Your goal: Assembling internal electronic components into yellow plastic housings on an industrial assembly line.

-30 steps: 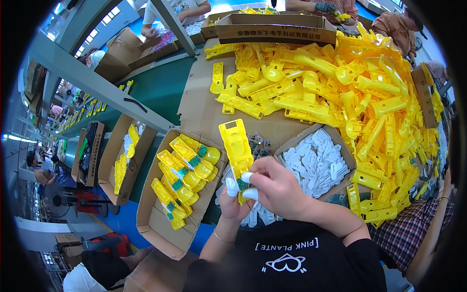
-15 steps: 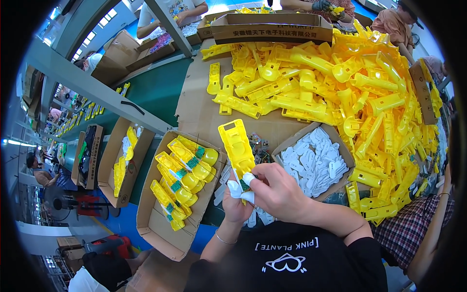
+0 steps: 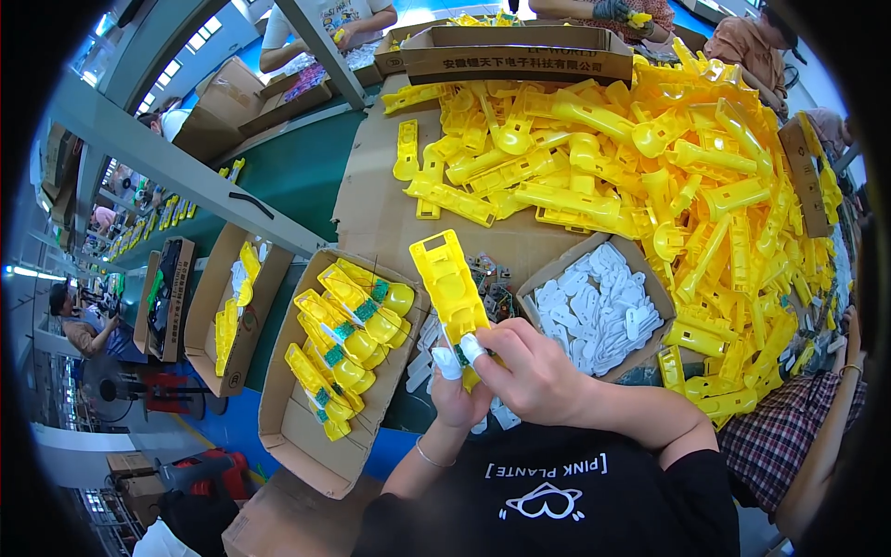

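Yellow housing (image 3: 445,278): the part is being held above the desk (image 3: 404,408), its free end pointing toward eleven o'clock. The left hand (image 3: 457,399) is holding the lower end in a closed grip; the right hand (image 3: 534,371) is pinching that same end, its grip nearly closed over a small green board (image 3: 461,356). The step in hand is apparently seating this board; the next move is probably calling for firm support from the left and fine fingertip pressure from the right. The fingers are partly hiding the joint, so its fit is not showing. At eight o'clock, a carton (image 3: 325,455) is holding similar board-fitted units (image 3: 357,316). At three o'clock, loose electronic parts (image 3: 492,278) are lying near the housing, with a box (image 3: 645,265) of white pieces (image 3: 599,311) sitting farther out. A heap of yellow shells (image 3: 733,200) is spreading from one to four o'clock.
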Motion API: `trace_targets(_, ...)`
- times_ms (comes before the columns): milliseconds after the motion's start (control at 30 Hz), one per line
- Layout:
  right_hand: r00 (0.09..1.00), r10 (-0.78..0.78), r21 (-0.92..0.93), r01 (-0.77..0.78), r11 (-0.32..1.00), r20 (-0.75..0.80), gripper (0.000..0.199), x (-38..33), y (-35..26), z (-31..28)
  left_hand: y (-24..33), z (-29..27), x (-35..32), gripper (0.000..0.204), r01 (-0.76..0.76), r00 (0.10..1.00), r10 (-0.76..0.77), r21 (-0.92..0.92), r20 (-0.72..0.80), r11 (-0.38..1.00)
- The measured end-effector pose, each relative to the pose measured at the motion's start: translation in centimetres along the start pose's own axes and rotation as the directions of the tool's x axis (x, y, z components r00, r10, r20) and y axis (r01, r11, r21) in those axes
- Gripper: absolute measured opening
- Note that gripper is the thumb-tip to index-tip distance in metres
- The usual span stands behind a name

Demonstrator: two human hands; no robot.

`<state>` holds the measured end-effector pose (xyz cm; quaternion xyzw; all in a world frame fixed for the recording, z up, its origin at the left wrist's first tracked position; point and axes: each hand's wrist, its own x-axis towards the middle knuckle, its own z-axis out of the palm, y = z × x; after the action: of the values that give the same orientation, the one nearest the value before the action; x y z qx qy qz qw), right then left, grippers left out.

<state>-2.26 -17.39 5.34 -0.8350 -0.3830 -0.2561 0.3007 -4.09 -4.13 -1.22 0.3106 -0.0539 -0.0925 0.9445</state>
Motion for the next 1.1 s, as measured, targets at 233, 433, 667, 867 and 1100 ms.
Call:
trace_targets(233,0.999,0.009,0.069,-0.006,0.998,-0.044,0.024,-1.7,1.5,1.0,2.2,0.8,0.6,0.061,0.044,0.996,-0.078,0.496,0.048,0.867)
trace_targets(433,0.991,0.082,0.271,-0.051,0.961,-0.103,0.023,-2.6,2.3,0.4,2.0,1.0,0.7,0.049,-0.083,0.996,0.043,0.698,0.075,0.711)
trace_targets(667,0.847,0.503,0.834,-0.396,0.383,0.171,0.027,-2.6,2.2,-0.7,2.5,2.3,0.2,0.041,-0.149,0.986,0.082,0.563,0.144,0.813)
trace_targets(867,0.866,0.453,0.805,-0.416,0.423,0.211,0.026,-2.8,2.0,-0.5,2.3,2.2,-0.1,0.039,-0.263,0.965,0.185,0.651,0.187,0.712)
trace_targets(1100,0.787,0.175,0.806,-0.572,-0.153,0.591,0.066,-3.5,3.5,1.2,3.8,2.3,2.7,0.041,-0.040,0.999,0.037,0.398,0.017,0.917)
